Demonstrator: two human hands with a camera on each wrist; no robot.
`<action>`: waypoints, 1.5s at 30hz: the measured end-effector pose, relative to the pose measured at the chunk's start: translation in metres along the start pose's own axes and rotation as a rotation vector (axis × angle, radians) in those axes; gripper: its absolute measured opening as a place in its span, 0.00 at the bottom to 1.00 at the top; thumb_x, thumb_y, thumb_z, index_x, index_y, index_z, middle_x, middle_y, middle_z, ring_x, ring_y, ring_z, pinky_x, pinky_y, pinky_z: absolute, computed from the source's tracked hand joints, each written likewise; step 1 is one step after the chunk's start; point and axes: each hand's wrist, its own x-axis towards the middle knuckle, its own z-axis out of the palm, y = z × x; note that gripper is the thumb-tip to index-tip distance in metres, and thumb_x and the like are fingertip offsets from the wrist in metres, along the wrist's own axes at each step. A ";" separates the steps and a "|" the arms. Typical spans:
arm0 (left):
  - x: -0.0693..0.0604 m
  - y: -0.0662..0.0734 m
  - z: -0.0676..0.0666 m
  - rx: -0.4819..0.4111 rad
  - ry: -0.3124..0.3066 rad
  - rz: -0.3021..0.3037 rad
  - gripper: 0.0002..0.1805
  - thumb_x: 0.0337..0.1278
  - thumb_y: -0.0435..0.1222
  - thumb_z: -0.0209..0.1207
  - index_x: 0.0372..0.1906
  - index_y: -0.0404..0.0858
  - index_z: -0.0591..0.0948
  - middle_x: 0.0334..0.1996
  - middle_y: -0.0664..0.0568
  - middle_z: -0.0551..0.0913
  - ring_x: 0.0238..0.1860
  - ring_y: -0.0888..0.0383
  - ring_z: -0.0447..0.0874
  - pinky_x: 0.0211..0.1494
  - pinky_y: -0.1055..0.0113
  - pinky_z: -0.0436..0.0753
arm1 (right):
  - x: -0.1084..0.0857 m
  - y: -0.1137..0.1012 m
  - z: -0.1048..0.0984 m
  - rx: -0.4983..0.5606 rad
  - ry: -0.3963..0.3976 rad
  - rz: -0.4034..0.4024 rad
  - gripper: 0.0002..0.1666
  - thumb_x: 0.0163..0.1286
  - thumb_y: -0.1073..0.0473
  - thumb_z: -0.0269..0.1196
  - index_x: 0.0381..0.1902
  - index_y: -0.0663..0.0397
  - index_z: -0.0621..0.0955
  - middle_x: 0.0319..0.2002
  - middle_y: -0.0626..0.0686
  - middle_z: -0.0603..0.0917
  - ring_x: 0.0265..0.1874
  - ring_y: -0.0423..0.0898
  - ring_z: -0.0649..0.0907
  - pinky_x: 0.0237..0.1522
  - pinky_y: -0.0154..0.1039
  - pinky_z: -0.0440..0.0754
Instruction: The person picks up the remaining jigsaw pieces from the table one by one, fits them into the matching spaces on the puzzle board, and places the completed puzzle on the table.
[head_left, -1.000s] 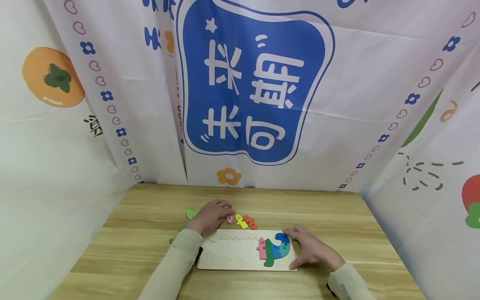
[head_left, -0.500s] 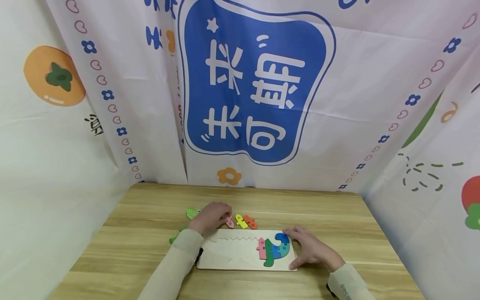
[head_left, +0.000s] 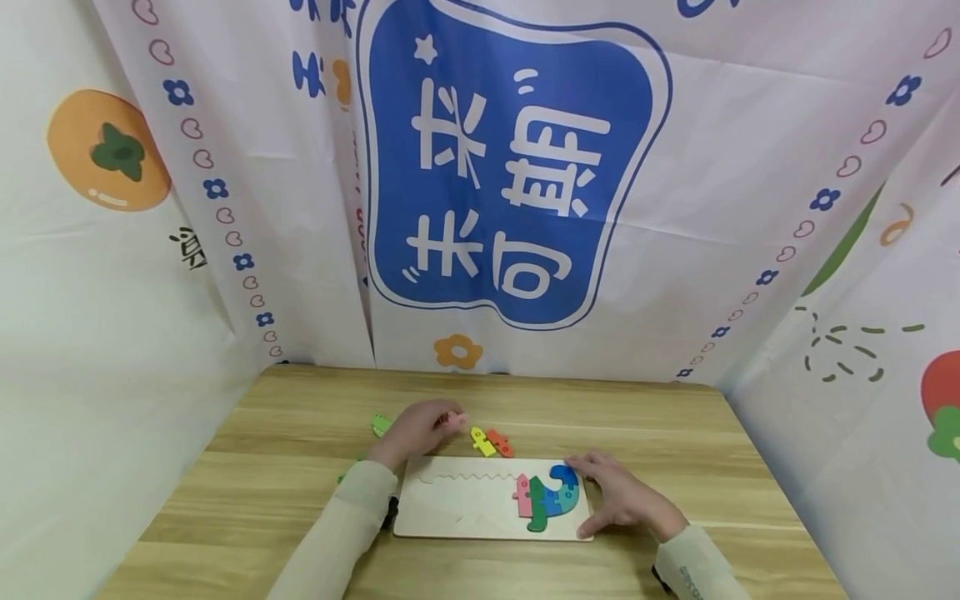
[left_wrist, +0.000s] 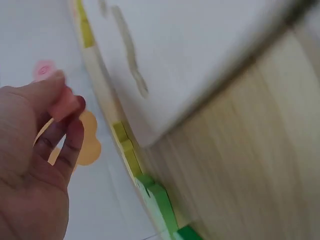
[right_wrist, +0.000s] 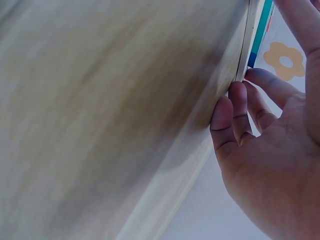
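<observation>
My left hand pinches a pink puzzle piece between thumb and fingers, above the table behind the pale wooden board. In the left wrist view the pink piece is held clear of the table. The right hand grips the board's right end, thumb at the near corner and fingers at the far one; its fingertips touch the board's edge in the right wrist view. Joined pieces on the board's right part are blue, teal, green and pink.
Behind the board lie a yellow piece and an orange piece. Green pieces lie left of the board, partly hidden by the left arm. A printed cloth hangs behind the table.
The left hand has picked up the pink piece, which lay beside the yellow one, and lifted it slightly. The right hand and the board have not visibly moved.
</observation>
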 end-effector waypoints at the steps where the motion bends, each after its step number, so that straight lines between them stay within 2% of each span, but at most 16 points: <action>1: -0.001 0.001 -0.001 -0.036 0.002 -0.020 0.13 0.72 0.40 0.63 0.57 0.46 0.85 0.36 0.60 0.85 0.35 0.64 0.78 0.43 0.64 0.81 | 0.000 0.000 0.000 0.000 -0.002 -0.002 0.64 0.42 0.45 0.87 0.76 0.51 0.71 0.62 0.53 0.75 0.63 0.58 0.72 0.66 0.70 0.73; 3: -0.002 0.002 -0.003 -0.106 0.008 -0.040 0.18 0.72 0.38 0.63 0.63 0.45 0.83 0.34 0.60 0.82 0.34 0.64 0.76 0.40 0.66 0.80 | 0.000 0.000 0.000 0.001 -0.003 -0.005 0.64 0.42 0.45 0.87 0.76 0.51 0.71 0.62 0.53 0.75 0.64 0.58 0.72 0.66 0.70 0.73; 5: -0.004 0.003 -0.005 -0.152 0.008 -0.030 0.22 0.72 0.36 0.63 0.68 0.44 0.79 0.31 0.59 0.79 0.32 0.63 0.74 0.37 0.68 0.78 | 0.001 0.001 0.000 0.003 -0.005 -0.008 0.64 0.42 0.45 0.87 0.76 0.51 0.71 0.62 0.53 0.75 0.63 0.58 0.72 0.67 0.71 0.73; 7: -0.005 0.004 -0.007 -0.197 0.002 -0.011 0.26 0.71 0.33 0.63 0.71 0.44 0.77 0.33 0.57 0.80 0.33 0.63 0.74 0.36 0.69 0.78 | 0.001 0.002 0.000 0.000 -0.005 -0.011 0.64 0.42 0.45 0.87 0.76 0.51 0.71 0.62 0.53 0.75 0.63 0.58 0.72 0.67 0.70 0.73; 11: -0.007 0.003 -0.007 -0.278 -0.024 0.004 0.26 0.73 0.31 0.60 0.72 0.44 0.75 0.50 0.48 0.84 0.33 0.63 0.77 0.38 0.70 0.81 | 0.000 0.003 0.000 -0.006 -0.002 -0.012 0.64 0.42 0.45 0.87 0.76 0.51 0.71 0.63 0.53 0.75 0.64 0.58 0.72 0.67 0.70 0.73; 15: -0.010 0.002 -0.007 -0.357 -0.044 -0.029 0.26 0.71 0.30 0.61 0.71 0.44 0.76 0.64 0.41 0.80 0.34 0.60 0.83 0.39 0.70 0.84 | 0.001 0.002 0.000 -0.012 0.001 -0.018 0.64 0.42 0.45 0.87 0.76 0.51 0.71 0.63 0.53 0.75 0.64 0.59 0.72 0.67 0.70 0.72; 17: -0.011 0.004 -0.008 -0.426 -0.050 -0.064 0.29 0.67 0.29 0.65 0.70 0.45 0.77 0.63 0.41 0.80 0.33 0.55 0.85 0.37 0.69 0.86 | 0.001 0.003 0.000 -0.012 0.008 -0.016 0.64 0.42 0.44 0.87 0.76 0.51 0.71 0.62 0.53 0.75 0.64 0.58 0.72 0.67 0.70 0.73; 20: -0.014 0.007 -0.010 -0.508 -0.041 -0.101 0.31 0.57 0.27 0.72 0.67 0.42 0.80 0.58 0.43 0.82 0.38 0.49 0.84 0.36 0.68 0.87 | 0.001 0.003 0.000 -0.014 0.004 -0.011 0.64 0.43 0.42 0.86 0.76 0.50 0.71 0.62 0.52 0.75 0.64 0.57 0.72 0.67 0.70 0.73; 24: -0.016 0.014 -0.014 -0.561 -0.036 -0.122 0.33 0.48 0.29 0.78 0.63 0.42 0.84 0.49 0.47 0.82 0.42 0.52 0.82 0.40 0.69 0.87 | 0.000 0.003 0.000 -0.006 0.000 0.000 0.64 0.43 0.43 0.86 0.76 0.50 0.71 0.63 0.53 0.74 0.64 0.58 0.72 0.67 0.70 0.73; 28: -0.020 0.018 -0.016 -0.592 -0.040 -0.123 0.34 0.47 0.32 0.79 0.64 0.43 0.83 0.47 0.46 0.81 0.39 0.56 0.85 0.43 0.69 0.88 | -0.001 0.001 0.000 -0.005 0.004 0.009 0.64 0.42 0.45 0.87 0.76 0.50 0.71 0.63 0.54 0.74 0.65 0.58 0.72 0.67 0.70 0.73; 35: -0.026 0.021 -0.014 -0.681 -0.015 -0.160 0.39 0.47 0.30 0.79 0.68 0.41 0.78 0.51 0.42 0.78 0.32 0.57 0.86 0.36 0.69 0.87 | 0.000 -0.001 0.000 0.004 -0.004 0.006 0.64 0.42 0.45 0.87 0.76 0.51 0.71 0.62 0.53 0.75 0.64 0.58 0.72 0.67 0.71 0.72; 41: -0.030 0.023 -0.012 -0.740 0.001 -0.155 0.39 0.44 0.30 0.80 0.67 0.42 0.79 0.50 0.41 0.78 0.34 0.57 0.85 0.35 0.70 0.86 | 0.000 0.000 0.000 0.000 -0.005 0.002 0.64 0.42 0.45 0.87 0.76 0.50 0.71 0.64 0.53 0.74 0.65 0.58 0.71 0.67 0.71 0.72; 45: -0.033 0.023 -0.012 -0.739 -0.009 -0.156 0.39 0.43 0.31 0.80 0.66 0.44 0.79 0.50 0.42 0.79 0.35 0.55 0.84 0.33 0.72 0.84 | -0.001 0.001 0.000 0.001 -0.003 -0.002 0.64 0.42 0.45 0.87 0.76 0.51 0.71 0.63 0.54 0.75 0.65 0.59 0.71 0.67 0.71 0.72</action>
